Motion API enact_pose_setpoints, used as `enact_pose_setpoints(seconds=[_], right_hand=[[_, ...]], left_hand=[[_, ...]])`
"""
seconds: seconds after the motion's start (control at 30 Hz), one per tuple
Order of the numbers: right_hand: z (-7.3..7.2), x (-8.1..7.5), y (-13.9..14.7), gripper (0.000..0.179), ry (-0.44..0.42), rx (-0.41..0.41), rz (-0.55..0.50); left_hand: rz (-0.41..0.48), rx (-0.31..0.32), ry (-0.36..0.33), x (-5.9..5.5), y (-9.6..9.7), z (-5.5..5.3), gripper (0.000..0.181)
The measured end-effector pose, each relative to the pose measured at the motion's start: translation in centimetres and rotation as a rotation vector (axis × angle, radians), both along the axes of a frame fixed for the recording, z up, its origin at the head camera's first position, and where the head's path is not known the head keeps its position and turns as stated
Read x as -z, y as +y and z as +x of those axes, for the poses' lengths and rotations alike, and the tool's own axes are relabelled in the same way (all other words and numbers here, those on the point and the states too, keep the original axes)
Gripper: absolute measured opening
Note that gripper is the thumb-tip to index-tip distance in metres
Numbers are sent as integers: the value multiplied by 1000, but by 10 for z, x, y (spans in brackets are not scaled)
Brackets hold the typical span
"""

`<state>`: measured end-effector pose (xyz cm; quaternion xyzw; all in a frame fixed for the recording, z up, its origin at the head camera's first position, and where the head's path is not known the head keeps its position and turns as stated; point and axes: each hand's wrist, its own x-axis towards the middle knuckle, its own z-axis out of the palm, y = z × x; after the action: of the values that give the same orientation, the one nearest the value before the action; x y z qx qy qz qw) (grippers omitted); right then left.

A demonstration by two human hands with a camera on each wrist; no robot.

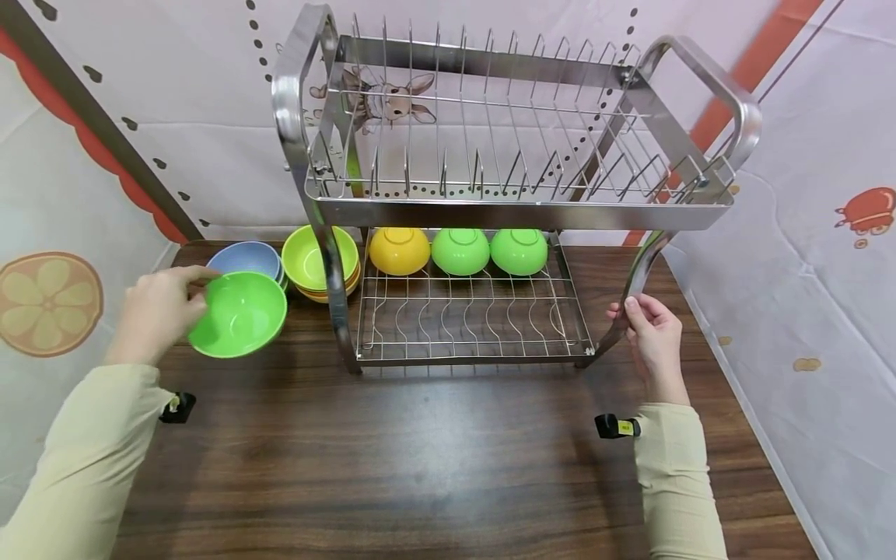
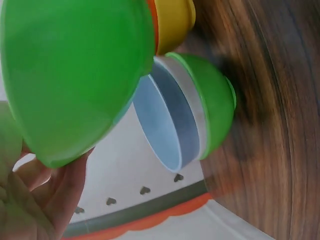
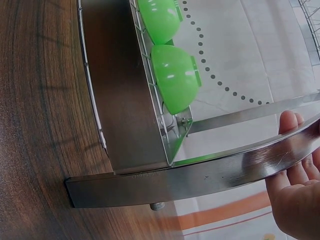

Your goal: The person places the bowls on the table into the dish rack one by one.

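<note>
Left hand (image 1: 159, 309): grip clamped on the left rim of the green bowl (image 1: 241, 315), which lies above the bench (image 1: 420, 459), left of the dish rack (image 1: 518, 214). Right hand (image 1: 655, 334), farther off, holds the right upright (image 1: 640, 272).

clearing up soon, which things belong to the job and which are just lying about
Seemingly the job:
green bowl in the left grip
dish rack, held by the right grip
yellow bowl and two green bowls, upturned on the rack
blue-topped stack, lime-topped stack, probably waiting

Just around it:
printed cloth
wooden table
black wrist cameras
</note>
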<state>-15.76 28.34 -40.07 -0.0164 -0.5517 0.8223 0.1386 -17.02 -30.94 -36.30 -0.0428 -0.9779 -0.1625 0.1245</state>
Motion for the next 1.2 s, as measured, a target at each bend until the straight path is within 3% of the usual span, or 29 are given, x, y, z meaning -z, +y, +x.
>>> enact_pose_setpoints(seconds=[0.23,0.33,0.5,0.87,1.2], right_hand=[[0,0,-1,9,3,-2,-16],[0,-1,-1,9,8,-11,-32],[-1,-1,0,8,6,-13,-39],[0,-1,0,8,2,-15,-62],[0,0,0,6,14,-10,-78]], left_hand=[[-29,184,-94,9,13,9,26],[-24,258,-170,14,17,15,27],[-3,365,-238,19,27,23,27],[60,476,-311,21,58,39,29],[151,456,-296,30,86,53,25]])
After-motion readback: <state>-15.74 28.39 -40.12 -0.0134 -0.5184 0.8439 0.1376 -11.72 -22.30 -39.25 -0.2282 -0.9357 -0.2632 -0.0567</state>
